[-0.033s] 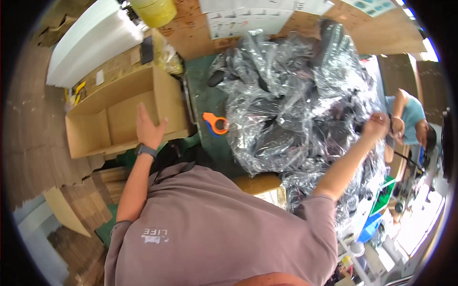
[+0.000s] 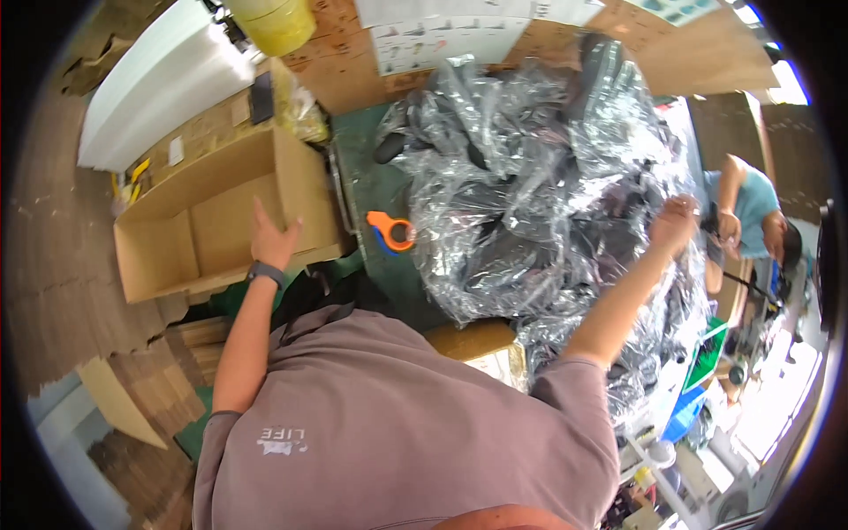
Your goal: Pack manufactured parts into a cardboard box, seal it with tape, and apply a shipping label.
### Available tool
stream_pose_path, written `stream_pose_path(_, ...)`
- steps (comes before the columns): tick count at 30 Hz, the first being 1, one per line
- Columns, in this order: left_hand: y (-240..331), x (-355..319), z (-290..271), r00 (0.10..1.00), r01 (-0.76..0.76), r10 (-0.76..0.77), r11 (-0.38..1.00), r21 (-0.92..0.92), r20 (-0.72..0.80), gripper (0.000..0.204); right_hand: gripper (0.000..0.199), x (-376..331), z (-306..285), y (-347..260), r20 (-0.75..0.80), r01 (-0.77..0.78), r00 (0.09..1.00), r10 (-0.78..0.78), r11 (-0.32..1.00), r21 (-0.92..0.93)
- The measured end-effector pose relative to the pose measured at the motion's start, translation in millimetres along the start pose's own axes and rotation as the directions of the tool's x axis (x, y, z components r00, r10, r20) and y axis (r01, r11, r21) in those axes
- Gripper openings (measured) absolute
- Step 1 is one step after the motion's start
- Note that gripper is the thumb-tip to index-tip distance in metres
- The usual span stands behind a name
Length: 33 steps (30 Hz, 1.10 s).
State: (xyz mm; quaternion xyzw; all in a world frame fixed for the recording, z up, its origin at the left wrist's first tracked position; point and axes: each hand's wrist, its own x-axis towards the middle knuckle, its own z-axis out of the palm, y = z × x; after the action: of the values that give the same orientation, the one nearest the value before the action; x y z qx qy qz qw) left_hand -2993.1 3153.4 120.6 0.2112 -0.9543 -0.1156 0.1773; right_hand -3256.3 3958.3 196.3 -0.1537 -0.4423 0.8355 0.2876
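My left hand (image 2: 276, 242) is held over the near wall of an open cardboard box (image 2: 311, 190), fingers stretched and thumb apart, with nothing in it. The box's visible inside holds nothing. On the right, my right arm reaches across a large heap of dark items in clear plastic bags (image 2: 521, 203); their exact kind cannot be made out. At the heap's far right edge is my right hand (image 2: 676, 221), its fingers curled in against the plastic. Whatever they grip is too blurred to name. Between box and heap lies an orange-handled tool with a round finger loop (image 2: 397, 234), blue along its lower side.
A green tabletop (image 2: 360, 146) lies under the heap. Behind the box are a dark phone-like slab (image 2: 261, 97), a yellow cutter (image 2: 139, 170) and white foam sheets (image 2: 146, 88). Another person (image 2: 755, 212) works at the right. Stacked cardboard (image 2: 62, 247) stands at the left.
The whole view has shifted slightly. My right hand has drawn a little leftward over the bagged heap. My left hand stays spread at the box.
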Motion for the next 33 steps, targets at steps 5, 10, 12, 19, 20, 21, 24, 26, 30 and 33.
stream_pose_path(5, -25.3, -3.0, 63.0, 0.863, 0.179, -0.089, 0.975, -0.135, 0.498, 0.038, 0.059, -150.0, 144.2, 78.8, 0.155, 0.115, 0.988, 0.008, 0.636, -0.763)
stream_pose_path(10, 51.1, 10.1, 48.4, 0.771, 0.231, -0.069, 0.957, -0.176, 0.633, 0.045, 0.109, -104.6, 240.7, 110.6, 0.217, 0.218, 0.956, -0.195, -0.018, -0.976)
stream_pose_path(12, 72.5, 10.3, 41.9, 0.762, 0.272, -0.122, 0.952, -0.144, 0.636, 0.052, 0.111, -102.3, 272.5, 108.8, 0.123, 0.112, 0.99, -0.065, -0.146, -0.983)
stream_pose_path(19, 150.0, 34.5, -37.6, 0.887, -0.188, 0.404, 0.759, -0.623, 0.223, 0.076, 0.106, -121.6, 277.9, 101.8, 0.286, 0.05, 0.903, 0.321, 0.583, -0.811)
stream_pose_path(20, 182.4, 40.2, -46.2, 0.859, 0.09, 0.378, 0.554, -0.827, 0.347, 0.079, 0.104, -144.1, 255.2, 120.5, 0.196, 0.077, 0.975, 0.105, 0.664, -0.744)
stream_pose_path(21, 200.4, 44.5, -54.5, 0.811, 0.386, 0.343, 0.296, -0.874, 0.474, 0.081, 0.105, -210.7, 268.0, 117.2, 0.176, 0.109, 0.983, 0.051, 0.61, -0.785)
stream_pose_path(24, 250.2, 57.0, -77.8, 0.792, 0.431, 0.381, 0.205, -0.879, 0.477, 0.1, 0.115, -379.0, 268.1, 96.3, 0.448, 0.364, 0.894, -0.022, 0.619, -0.696)
stream_pose_path(26, 245.3, 61.0, -59.5, 0.916, 0.069, 0.318, 0.472, -0.879, 0.243, 0.101, 0.092, -425.8, 248.5, 55.5, 0.666, 0.265, 0.632, 0.398, 0.696, -0.667)
stream_pose_path(30, 185.4, 28.4, -59.0, 0.88, 0.456, 0.024, 0.238, -0.858, 0.475, 0.072, 0.071, -339.1, 194.3, 55.0, 0.174, 0.168, 0.985, 0.001, 0.259, -0.951)
stream_pose_path(33, 141.7, 10.0, -96.9, 0.682, 0.711, 0.11, 0.133, -0.691, 0.723, 0.051, 0.128, -237.0, 151.1, 89.5, 0.089, 0.075, 0.992, -0.093, -0.141, -0.987)
